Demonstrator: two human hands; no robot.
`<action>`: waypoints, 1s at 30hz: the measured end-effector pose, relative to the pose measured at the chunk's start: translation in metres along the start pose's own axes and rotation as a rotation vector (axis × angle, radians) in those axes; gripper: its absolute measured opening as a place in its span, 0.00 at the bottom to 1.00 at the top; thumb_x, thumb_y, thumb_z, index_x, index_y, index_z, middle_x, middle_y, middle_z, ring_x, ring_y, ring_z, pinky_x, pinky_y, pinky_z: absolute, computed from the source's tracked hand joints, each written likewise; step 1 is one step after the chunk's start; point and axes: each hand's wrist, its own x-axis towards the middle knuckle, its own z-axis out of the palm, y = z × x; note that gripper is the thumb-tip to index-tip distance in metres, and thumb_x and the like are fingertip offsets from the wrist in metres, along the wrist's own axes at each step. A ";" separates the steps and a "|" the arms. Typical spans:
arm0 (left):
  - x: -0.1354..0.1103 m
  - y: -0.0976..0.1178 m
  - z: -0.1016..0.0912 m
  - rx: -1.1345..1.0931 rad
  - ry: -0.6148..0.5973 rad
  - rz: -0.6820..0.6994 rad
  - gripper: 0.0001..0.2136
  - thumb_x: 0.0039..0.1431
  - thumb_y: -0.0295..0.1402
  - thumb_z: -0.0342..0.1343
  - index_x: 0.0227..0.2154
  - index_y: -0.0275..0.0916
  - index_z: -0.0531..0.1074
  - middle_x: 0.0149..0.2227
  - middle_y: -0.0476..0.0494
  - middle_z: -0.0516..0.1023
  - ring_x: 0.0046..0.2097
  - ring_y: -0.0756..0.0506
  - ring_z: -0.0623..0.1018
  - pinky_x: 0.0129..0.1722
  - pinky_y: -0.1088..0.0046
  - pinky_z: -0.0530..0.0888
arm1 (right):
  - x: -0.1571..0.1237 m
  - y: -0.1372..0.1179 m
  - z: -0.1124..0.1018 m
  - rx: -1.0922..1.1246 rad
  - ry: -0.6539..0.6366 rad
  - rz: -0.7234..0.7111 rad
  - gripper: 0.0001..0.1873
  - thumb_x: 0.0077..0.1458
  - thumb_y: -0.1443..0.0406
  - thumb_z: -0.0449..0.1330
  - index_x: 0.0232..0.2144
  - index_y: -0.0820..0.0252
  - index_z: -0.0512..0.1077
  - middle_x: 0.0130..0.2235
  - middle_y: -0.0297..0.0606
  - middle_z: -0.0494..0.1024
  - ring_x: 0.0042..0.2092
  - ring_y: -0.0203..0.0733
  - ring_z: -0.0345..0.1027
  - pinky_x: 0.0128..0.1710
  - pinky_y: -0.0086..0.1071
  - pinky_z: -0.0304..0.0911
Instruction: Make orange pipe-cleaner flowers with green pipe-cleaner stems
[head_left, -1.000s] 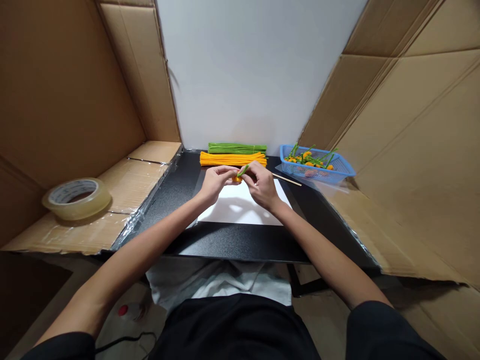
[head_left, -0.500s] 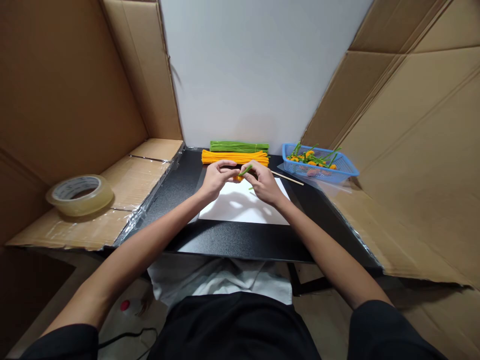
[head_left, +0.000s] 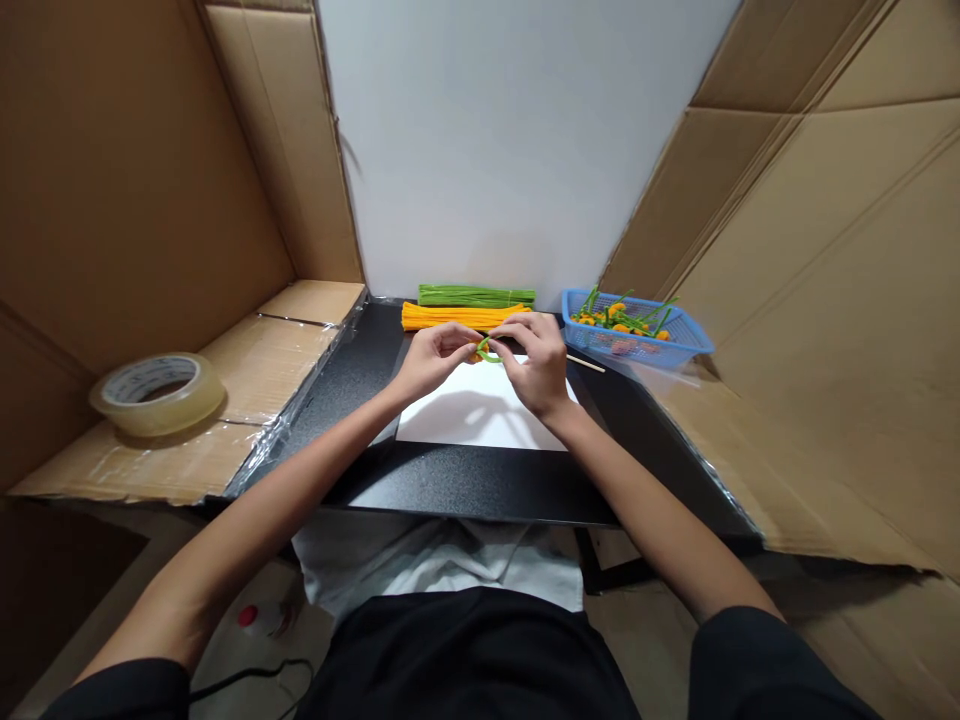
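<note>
My left hand and my right hand meet above a white sheet on the black table. Both pinch a small piece made of an orange coil and a green pipe cleaner, the green part bent into a loop between my fingertips. Just behind my hands lie a bundle of orange pipe cleaners and a bundle of green pipe cleaners.
A blue basket holding several orange-and-green pieces stands at the right back. A thin wooden stick lies beside it. A roll of clear tape sits on the cardboard ledge at left. Cardboard walls enclose both sides.
The green pipe cleaner went from a straight stub sticking up to a curved loop between my fingers. My right hand turned and shifted slightly right over the stick.
</note>
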 end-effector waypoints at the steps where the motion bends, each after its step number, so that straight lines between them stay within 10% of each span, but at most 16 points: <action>1: 0.000 0.001 0.001 -0.012 -0.011 -0.007 0.17 0.50 0.43 0.69 0.37 0.34 0.78 0.36 0.39 0.83 0.35 0.46 0.82 0.41 0.68 0.80 | 0.000 0.000 0.000 -0.016 0.024 0.000 0.03 0.60 0.65 0.62 0.35 0.54 0.77 0.39 0.41 0.78 0.45 0.49 0.70 0.48 0.45 0.67; 13: -0.002 -0.001 0.002 0.050 0.007 -0.037 0.17 0.49 0.40 0.70 0.36 0.33 0.78 0.35 0.38 0.83 0.35 0.45 0.83 0.39 0.70 0.79 | -0.002 -0.003 0.005 0.313 -0.118 0.211 0.06 0.58 0.65 0.62 0.37 0.56 0.80 0.38 0.38 0.83 0.38 0.43 0.76 0.40 0.36 0.71; 21: 0.002 -0.012 -0.003 0.094 0.060 -0.029 0.18 0.51 0.41 0.68 0.40 0.33 0.77 0.33 0.39 0.83 0.33 0.46 0.83 0.37 0.69 0.80 | 0.002 0.010 -0.002 -0.116 -0.196 -0.138 0.07 0.61 0.62 0.61 0.38 0.56 0.79 0.43 0.44 0.78 0.48 0.51 0.67 0.49 0.45 0.63; 30: -0.009 -0.002 0.010 0.306 0.122 0.062 0.12 0.55 0.39 0.65 0.39 0.37 0.79 0.36 0.41 0.83 0.39 0.45 0.83 0.38 0.72 0.79 | -0.007 0.000 0.006 -0.053 -0.168 0.047 0.09 0.63 0.62 0.57 0.32 0.59 0.74 0.29 0.38 0.79 0.30 0.41 0.71 0.34 0.33 0.62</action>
